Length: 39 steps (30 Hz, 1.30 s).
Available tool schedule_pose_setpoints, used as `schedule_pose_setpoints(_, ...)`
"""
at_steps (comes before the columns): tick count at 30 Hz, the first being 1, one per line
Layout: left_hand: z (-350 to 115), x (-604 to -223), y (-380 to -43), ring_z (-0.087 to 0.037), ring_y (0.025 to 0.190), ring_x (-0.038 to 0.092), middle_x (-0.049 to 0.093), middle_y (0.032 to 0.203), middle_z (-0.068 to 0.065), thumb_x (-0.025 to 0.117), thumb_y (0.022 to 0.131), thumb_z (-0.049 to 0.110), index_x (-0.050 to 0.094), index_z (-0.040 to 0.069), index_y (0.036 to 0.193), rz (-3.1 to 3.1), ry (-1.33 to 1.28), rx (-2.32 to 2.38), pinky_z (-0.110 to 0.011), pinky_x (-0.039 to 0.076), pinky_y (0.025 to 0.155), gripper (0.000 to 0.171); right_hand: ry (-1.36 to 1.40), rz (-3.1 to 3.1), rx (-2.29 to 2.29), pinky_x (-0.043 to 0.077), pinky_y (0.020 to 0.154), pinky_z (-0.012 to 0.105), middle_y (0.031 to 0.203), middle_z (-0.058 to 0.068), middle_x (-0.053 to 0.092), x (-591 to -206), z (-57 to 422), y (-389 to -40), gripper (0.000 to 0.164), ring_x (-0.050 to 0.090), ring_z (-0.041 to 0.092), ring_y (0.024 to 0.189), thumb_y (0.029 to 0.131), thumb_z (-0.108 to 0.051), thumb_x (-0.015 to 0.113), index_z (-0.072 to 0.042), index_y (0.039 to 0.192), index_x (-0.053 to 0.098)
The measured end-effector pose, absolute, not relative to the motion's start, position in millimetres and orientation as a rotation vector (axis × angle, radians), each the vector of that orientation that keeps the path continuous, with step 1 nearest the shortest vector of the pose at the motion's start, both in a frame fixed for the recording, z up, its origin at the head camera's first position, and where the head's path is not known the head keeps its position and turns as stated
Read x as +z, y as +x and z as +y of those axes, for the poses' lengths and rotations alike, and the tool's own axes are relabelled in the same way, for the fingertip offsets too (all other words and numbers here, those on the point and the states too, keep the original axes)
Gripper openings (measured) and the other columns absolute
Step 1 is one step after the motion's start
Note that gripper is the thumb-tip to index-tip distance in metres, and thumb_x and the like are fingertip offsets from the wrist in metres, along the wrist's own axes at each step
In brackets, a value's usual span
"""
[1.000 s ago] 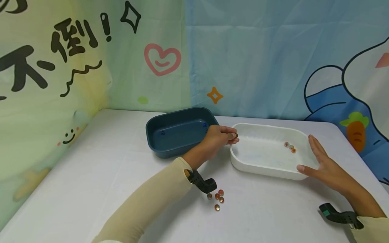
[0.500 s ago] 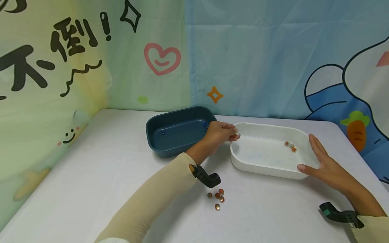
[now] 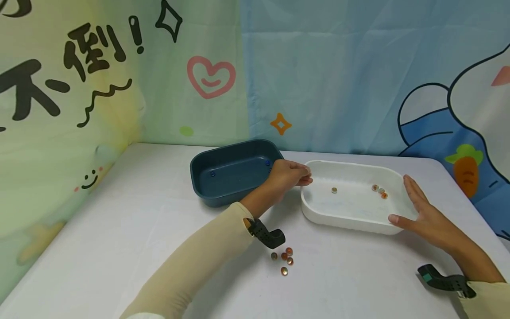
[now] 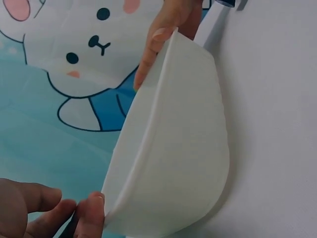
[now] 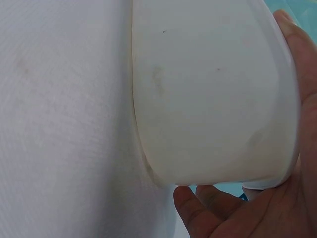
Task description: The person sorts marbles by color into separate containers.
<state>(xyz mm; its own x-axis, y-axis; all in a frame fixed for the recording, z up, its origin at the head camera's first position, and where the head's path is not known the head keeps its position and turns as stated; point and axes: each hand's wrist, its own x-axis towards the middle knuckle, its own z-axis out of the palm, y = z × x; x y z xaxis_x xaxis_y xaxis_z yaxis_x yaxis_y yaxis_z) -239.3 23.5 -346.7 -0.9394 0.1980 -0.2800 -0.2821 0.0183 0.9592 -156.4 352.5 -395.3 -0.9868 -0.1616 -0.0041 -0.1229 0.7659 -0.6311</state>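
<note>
My left hand (image 3: 288,176) is at the left end of the white tub (image 3: 346,223), its fingertips by the rim. In the left wrist view, the left hand's thumb and fingers (image 4: 91,215) stand apart, with no marble visible between them. A brown marble (image 3: 334,190) lies alone inside the tub's left half. Farther right, a small group of orange and pale marbles (image 3: 381,191) sits on the tub floor. My right hand (image 3: 428,223) holds the tub's right end, thumb at the front rim and fingers along the end. The right wrist view shows fingers (image 5: 198,210) against the white wall.
A dark blue tub (image 3: 223,201) with a few blue marbles (image 3: 213,173) stands left of the white one, partly behind my left hand. Several orange and brown marbles (image 3: 284,256) lie on the white table (image 3: 159,248) in front. A printed cloth (image 3: 318,79) hangs behind.
The left hand moved slightly right and let go of the brown marble over the rim; it now lies inside the white tub. The right hand has stayed at the tub's right end.
</note>
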Motion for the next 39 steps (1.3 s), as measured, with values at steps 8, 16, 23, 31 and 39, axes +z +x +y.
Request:
schedule_pose_setpoints(8,10,-347,-227,-0.016,0.075,0.069,0.071,0.095,-0.016,0.064,0.094,0.008,0.071,-0.003,0.096,1.960,-0.033,1.955,-0.034,0.055,0.082,0.014,-0.228,2.895,-1.027,0.016,0.077,0.083,0.158,0.009,-0.024,-394,351,-158,0.110,-0.011,0.056,0.137,0.086,-0.036,0.070,-0.026,0.153,-0.017)
schedule_pose_setpoints(16,-6,-361,-209,-0.013,0.070,0.067,0.069,0.100,-0.023,0.063,0.094,0.005,0.070,-0.010,0.101,1.872,0.053,1.985,-0.032,0.056,0.078,0.018,-0.235,2.888,-1.043,0.015,0.078,0.083,0.158,0.009,-0.023,-395,352,-157,0.109,-0.011,0.056,0.137,0.086,-0.035,0.070,-0.027,0.153,-0.016)
schedule_pose_setpoints(23,-20,-364,-193,-0.015,0.072,0.067,0.071,0.094,-0.017,0.062,0.094,0.005,0.071,-0.010,0.100,1.863,0.137,1.940,-0.029,0.056,0.077,0.019,-0.236,2.905,-1.036,0.016,0.077,0.083,0.159,0.009,-0.023,-395,353,-156,0.109,-0.010,0.058,0.136,0.087,-0.036,0.070,-0.026,0.153,-0.016)
schedule_pose_setpoints(31,-38,-364,-169,-0.018,0.079,0.069,0.072,0.091,-0.013,0.067,0.091,0.012,0.075,0.000,0.098,1.995,0.253,1.757,-0.031,0.054,0.080,0.016,-0.231,2.896,-1.043,0.016,0.077,0.083,0.159,0.009,-0.023,-395,353,-157,0.109,-0.010,0.058,0.136,0.087,-0.036,0.070,-0.028,0.153,-0.017)
schedule_pose_setpoints(39,-54,-373,-150,-0.016,0.078,0.068,0.073,0.083,-0.003,0.072,0.089,0.020,0.077,0.009,0.095,2.136,0.295,1.625,-0.034,0.053,0.078,0.014,-0.220,2.891,-1.034,0.016,0.077,0.083,0.158,0.009,-0.023,-395,352,-156,0.109,-0.010,0.058,0.136,0.087,-0.035,0.069,-0.027,0.153,-0.017)
